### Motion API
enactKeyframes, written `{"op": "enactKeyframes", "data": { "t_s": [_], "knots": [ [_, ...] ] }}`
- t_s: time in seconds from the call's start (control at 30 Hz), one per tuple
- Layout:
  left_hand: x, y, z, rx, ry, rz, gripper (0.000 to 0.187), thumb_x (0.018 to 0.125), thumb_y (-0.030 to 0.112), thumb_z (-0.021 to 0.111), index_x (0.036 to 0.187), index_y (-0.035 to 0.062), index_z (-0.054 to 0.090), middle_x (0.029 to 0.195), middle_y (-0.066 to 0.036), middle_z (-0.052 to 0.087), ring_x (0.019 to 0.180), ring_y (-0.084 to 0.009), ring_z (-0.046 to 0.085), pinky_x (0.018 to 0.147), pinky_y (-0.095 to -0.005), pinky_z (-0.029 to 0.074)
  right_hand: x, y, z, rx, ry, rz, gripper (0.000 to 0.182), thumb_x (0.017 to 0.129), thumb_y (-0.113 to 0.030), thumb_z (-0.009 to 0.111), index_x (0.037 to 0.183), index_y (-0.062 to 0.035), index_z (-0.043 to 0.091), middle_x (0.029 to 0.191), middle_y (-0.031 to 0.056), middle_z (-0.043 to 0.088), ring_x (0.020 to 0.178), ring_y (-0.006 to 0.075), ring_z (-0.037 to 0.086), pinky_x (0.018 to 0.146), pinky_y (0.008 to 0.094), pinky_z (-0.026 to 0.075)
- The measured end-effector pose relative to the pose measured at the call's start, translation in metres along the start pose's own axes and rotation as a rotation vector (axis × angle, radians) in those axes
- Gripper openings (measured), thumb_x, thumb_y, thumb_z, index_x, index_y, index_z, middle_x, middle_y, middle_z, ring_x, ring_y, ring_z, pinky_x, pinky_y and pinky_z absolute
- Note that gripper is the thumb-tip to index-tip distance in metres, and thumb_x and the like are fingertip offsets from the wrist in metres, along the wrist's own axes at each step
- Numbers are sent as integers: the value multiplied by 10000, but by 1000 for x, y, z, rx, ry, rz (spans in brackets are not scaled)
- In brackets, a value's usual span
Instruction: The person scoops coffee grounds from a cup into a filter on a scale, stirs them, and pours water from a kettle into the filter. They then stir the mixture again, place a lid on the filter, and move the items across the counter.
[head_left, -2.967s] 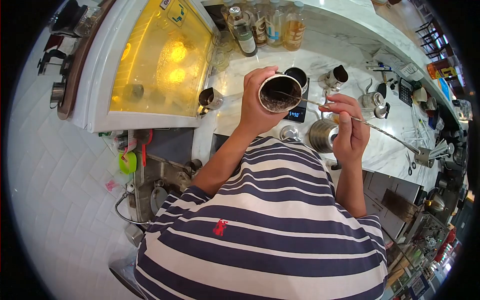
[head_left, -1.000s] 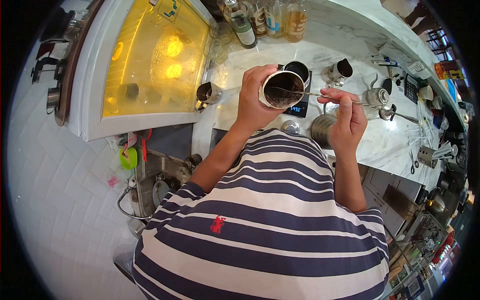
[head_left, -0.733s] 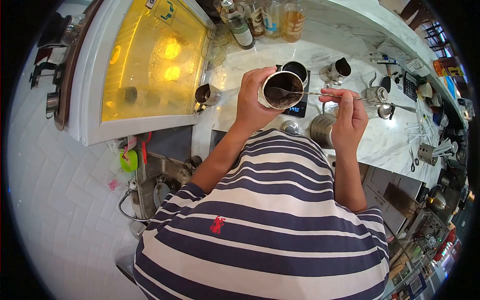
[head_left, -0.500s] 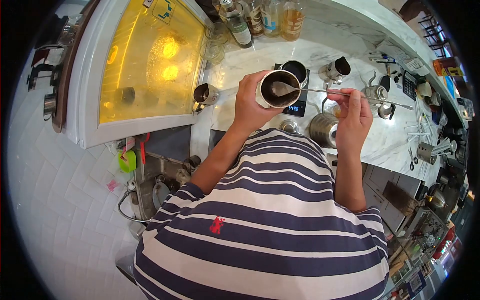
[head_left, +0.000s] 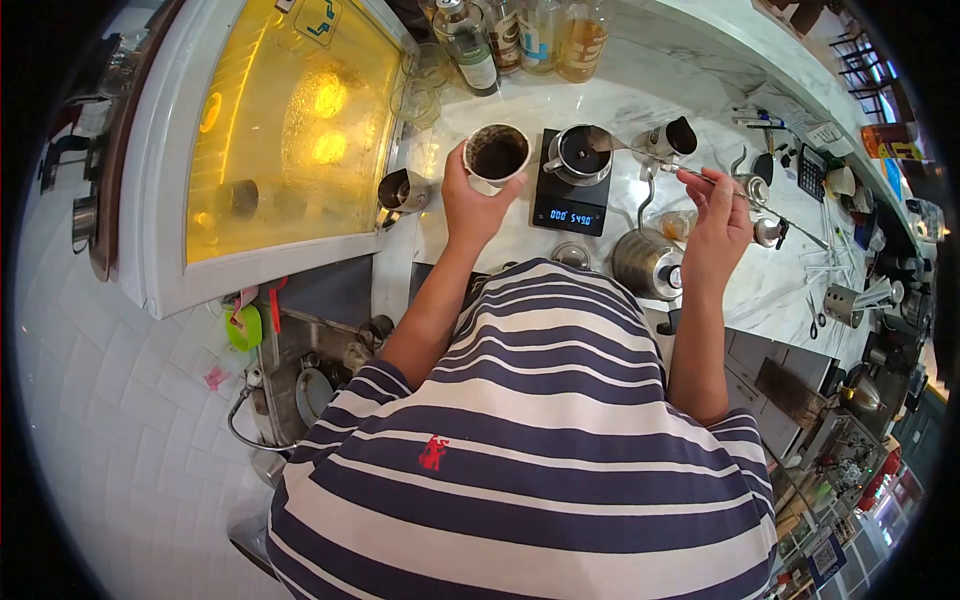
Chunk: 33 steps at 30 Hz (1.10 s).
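My left hand (head_left: 472,208) is wrapped round a pale cup (head_left: 486,184) with dark residue inside, its mouth tilted toward me. Between the fingers of my right hand (head_left: 716,222) is a long-handled spoon (head_left: 650,155). The spoon's bowl hangs over the rim of a metal cup (head_left: 582,176) that holds dark liquid. That cup stands on a black digital scale (head_left: 570,205) with lit blue digits. Just left of my right wrist sits a steel gooseneck kettle (head_left: 640,262).
Steel pitchers (head_left: 668,140) stand beyond the scale and another pitcher (head_left: 405,190) is at the left. Bottles (head_left: 578,45) line the back. A yellow-lit glass-door cabinet (head_left: 290,140) borders the left, above a sink (head_left: 285,390). Scissors (head_left: 817,318) lie at the right.
The pale cup has moved left with my left hand, uncovering the scale. The spoon has come out of it and its bowl is now over the metal cup.
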<state>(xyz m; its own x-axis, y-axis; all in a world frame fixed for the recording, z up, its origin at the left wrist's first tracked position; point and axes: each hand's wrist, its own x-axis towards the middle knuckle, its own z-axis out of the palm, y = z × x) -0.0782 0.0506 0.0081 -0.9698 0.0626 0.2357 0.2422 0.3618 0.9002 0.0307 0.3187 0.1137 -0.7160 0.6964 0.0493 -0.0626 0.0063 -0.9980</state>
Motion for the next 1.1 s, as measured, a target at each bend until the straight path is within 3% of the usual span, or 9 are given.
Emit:
{"op": "enactKeyframes", "data": {
  "t_s": [0.13, 0.23, 0.33, 0.43, 0.47, 0.53, 0.73, 0.93, 1.1],
  "knots": [
    [7, -34, 8, 42, 19, -74, 798, 731, 233, 976, 1371, 7, 555, 1229, -176, 722, 1139, -296, 720, 980, -414, 561, 2, 19, 7, -186, -77, -93, 358, 1163, -223, 474, 1153, 49, 707, 1119, 98, 762, 1058, 183, 725, 1015, 345, 542],
    [10, -58, 18, 143, 28, -80, 753, 757, 232, 970, 1356, 22, 564, 1205, -156, 739, 1118, -267, 722, 989, -404, 553, 2, 29, 16, -188, -127, -137, 360, 1165, -226, 465, 1153, 38, 709, 1112, 106, 771, 1023, 179, 718, 1002, 335, 542],
    [11, -80, 29, 149, 2, -163, 835, 725, 320, 970, 1385, 22, 556, 1280, -193, 675, 1222, -394, 629, 1045, -489, 501, 1, 34, 20, -273, -183, -132, 341, 1161, -224, 470, 1163, 11, 717, 1108, 103, 789, 987, 178, 724, 937, 306, 540],
    [8, -90, 40, 201, 21, -123, 838, 720, 330, 965, 1389, 32, 559, 1308, -192, 644, 1272, -415, 565, 1083, -515, 455, 1, 37, 20, -445, -271, -140, 294, 1163, -198, 485, 1204, -3, 702, 1107, 110, 799, 1038, 158, 738, 925, 299, 554],
    [7, -92, 42, 228, 17, -91, 833, 728, 321, 966, 1394, 33, 557, 1310, -193, 636, 1265, -405, 569, 1081, -504, 460, 0, 37, 23, -476, -254, -218, 294, 1141, -214, 503, 1171, -30, 729, 1099, 87, 802, 953, 228, 736, 847, 334, 531],
    [3, -92, 44, 282, 6, -26, 825, 743, 303, 968, 1403, 35, 551, 1314, -193, 620, 1252, -385, 576, 1075, -481, 470, -2, 30, 26, -500, -261, -188, 306, 1143, -217, 499, 1159, -26, 738, 1098, 96, 801, 956, 252, 737, 853, 345, 535],
    [-8, -94, 45, 423, -31, -83, 857, 743, 350, 949, 1424, 29, 539, 1365, -192, 592, 1336, -394, 493, 1152, -529, 356, -2, 26, 17, -521, -277, -231, 274, 1128, -164, 525, 1138, -11, 752, 1090, 109, 790, 961, 265, 740, 850, 346, 538],
    [-33, -105, 38, 694, 41, 105, 727, 842, 428, 805, 1377, -6, 574, 1503, -209, 534, 1414, -406, 445, 1150, -560, 305, -9, 28, 27, -514, -323, -320, 183, 1092, -84, 589, 1116, -17, 757, 1059, 111, 771, 906, 269, 724, 808, 354, 538],
    [-40, -106, 32, 737, -13, 124, 701, 885, 443, 752, 1390, -9, 569, 1553, -240, 493, 1449, -434, 415, 1182, -585, 279, -9, 21, 28, -575, -296, -303, 164, 1088, -90, 599, 1113, -36, 753, 1048, 104, 764, 904, 279, 705, 786, 367, 538]
  ]
}}
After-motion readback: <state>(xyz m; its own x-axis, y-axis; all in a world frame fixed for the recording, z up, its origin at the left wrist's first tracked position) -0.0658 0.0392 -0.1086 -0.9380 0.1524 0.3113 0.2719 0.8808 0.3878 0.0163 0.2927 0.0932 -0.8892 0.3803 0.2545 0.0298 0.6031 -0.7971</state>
